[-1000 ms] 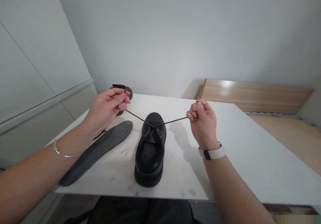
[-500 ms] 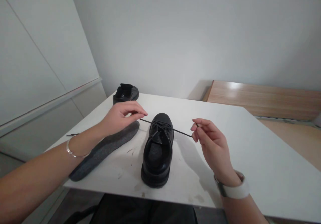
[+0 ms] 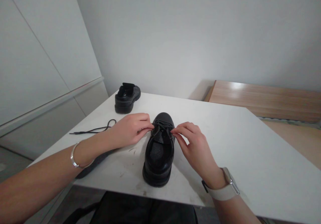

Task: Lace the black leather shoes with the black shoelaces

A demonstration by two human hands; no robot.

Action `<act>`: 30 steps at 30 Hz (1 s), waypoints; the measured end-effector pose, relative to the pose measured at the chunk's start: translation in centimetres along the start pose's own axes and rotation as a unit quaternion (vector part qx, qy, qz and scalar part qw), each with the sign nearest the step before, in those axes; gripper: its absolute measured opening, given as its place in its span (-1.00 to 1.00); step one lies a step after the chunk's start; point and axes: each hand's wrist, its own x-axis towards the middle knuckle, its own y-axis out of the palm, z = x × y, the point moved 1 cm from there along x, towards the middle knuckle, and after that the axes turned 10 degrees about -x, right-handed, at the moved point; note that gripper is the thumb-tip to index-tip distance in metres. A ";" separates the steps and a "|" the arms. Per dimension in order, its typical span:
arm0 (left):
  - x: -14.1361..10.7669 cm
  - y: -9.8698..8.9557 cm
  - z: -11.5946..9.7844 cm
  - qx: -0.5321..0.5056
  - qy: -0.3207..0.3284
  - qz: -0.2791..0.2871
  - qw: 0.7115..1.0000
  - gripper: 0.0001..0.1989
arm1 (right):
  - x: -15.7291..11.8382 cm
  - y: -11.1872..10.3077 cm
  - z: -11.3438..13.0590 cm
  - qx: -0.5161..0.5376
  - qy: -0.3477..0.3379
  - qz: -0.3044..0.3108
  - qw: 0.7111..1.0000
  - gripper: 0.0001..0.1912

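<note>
A black shoe [image 3: 158,175] stands upright on the white table, its toe pointing away from me and its heel toward me. Black shoelace [image 3: 163,124] crosses over its front. My left hand [image 3: 136,128] pinches the lace at the left side of the lacing. On the right side, my right hand [image 3: 193,138] pinches the lace with thumb and forefinger against the shoe's edge. The lace's exact path between the fingertips is too small to make out. Under my left forearm lies a dark grey insole [image 3: 94,166], partly hidden.
A second black shoe [image 3: 124,100] stands at the table's far left corner. A loose black shoelace [image 3: 92,130] lies left of my left hand. White cabinet panels [image 3: 32,66] rise on the left, and a wooden board [image 3: 263,98] is beyond the white table [image 3: 225,127] at the right.
Both hands have moved inward, from holding the lace stretched out to either side to pinching close beside the shoe. The loose lace and second shoe now show more fully.
</note>
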 end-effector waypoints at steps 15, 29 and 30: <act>0.8 0.6 -2.0 0.158 0.089 -0.064 0.981 -0.79 | 0.4 -0.1 2.0 -0.063 -0.039 0.035 0.997 -0.76; 0.7 1.5 -3.9 0.120 -0.030 0.000 0.992 -0.77 | 1.6 -1.3 4.8 -0.184 -0.041 0.147 0.971 -0.82; 0.8 1.5 -4.1 0.127 -0.041 0.007 0.991 -0.79 | 1.7 -1.3 5.0 -0.191 -0.040 0.152 0.969 -0.83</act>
